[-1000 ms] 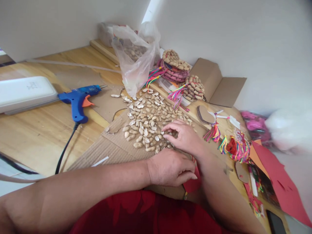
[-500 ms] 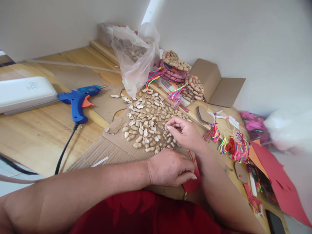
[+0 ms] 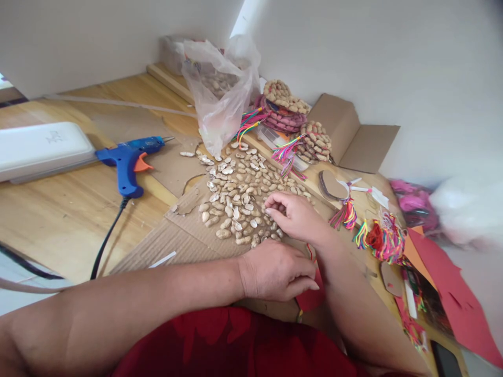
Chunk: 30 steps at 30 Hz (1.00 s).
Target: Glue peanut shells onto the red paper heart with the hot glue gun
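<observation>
**Hands at work over a spread of peanut shells**

A loose heap of peanut shells (image 3: 239, 196), pale tan halves lying some hollow side up and some ridged side up, covers a sheet of corrugated cardboard (image 3: 173, 243) on the wooden table (image 3: 58, 209), apparently spread thin so single pieces can be picked out. The right hand (image 3: 293, 214) rests at the heap's near edge, fingers curled and pinched together; whether a shell sits between them cannot be told. The left hand (image 3: 275, 269) lies closer to the body, loosely closed on a red paper piece (image 3: 310, 296), seemingly steadying it. Left of the heap lies a blue glue gun (image 3: 128, 159); behind it slumps a clear plastic bag (image 3: 220, 94). 2 shell-covered hearts (image 3: 298, 123) with bright tassels stand further back.
</observation>
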Available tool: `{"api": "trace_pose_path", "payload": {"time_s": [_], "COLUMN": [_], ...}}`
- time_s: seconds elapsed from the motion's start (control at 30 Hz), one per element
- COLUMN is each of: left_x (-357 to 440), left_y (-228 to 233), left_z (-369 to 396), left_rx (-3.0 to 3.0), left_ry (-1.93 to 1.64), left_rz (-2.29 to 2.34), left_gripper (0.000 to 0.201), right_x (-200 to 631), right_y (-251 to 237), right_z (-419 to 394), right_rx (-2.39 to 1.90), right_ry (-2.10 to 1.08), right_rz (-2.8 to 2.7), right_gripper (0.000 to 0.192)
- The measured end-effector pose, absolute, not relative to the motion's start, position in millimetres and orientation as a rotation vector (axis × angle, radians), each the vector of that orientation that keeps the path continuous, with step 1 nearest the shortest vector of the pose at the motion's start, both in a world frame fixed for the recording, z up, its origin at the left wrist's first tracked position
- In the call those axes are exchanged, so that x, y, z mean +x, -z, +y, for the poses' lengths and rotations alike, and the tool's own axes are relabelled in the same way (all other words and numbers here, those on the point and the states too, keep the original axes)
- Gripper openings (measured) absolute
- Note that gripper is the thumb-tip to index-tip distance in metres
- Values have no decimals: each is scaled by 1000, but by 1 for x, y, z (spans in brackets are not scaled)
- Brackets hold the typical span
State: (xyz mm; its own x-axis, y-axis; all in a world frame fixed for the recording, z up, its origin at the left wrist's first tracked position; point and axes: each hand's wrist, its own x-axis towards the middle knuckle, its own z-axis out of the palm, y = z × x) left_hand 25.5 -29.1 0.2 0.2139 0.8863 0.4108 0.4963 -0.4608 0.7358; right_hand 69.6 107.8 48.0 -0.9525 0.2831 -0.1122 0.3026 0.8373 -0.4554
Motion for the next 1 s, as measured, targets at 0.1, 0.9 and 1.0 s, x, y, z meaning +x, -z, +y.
{"api": "trace_pose_path", "payload": {"time_s": [0.1,0.9,1.0], "left_x": [25,25,25], "left_y": [-1,1,1], "left_z": [-29,-30,-30], "left_rx": [2050,2050,2045], "left_ry": [-1144,-1161,-1193], "left_rz": [1281,1293,1269], "left_gripper": [25,26,27], "right_x": [63,52,66], "right_y": [-52,-57,-62], "right_z": [107,108,109], "right_rx": [354,390,523], "right_ry": [546,449,630], "right_rz": [3020,3081,3164], "right_gripper": [10,6,8]}}
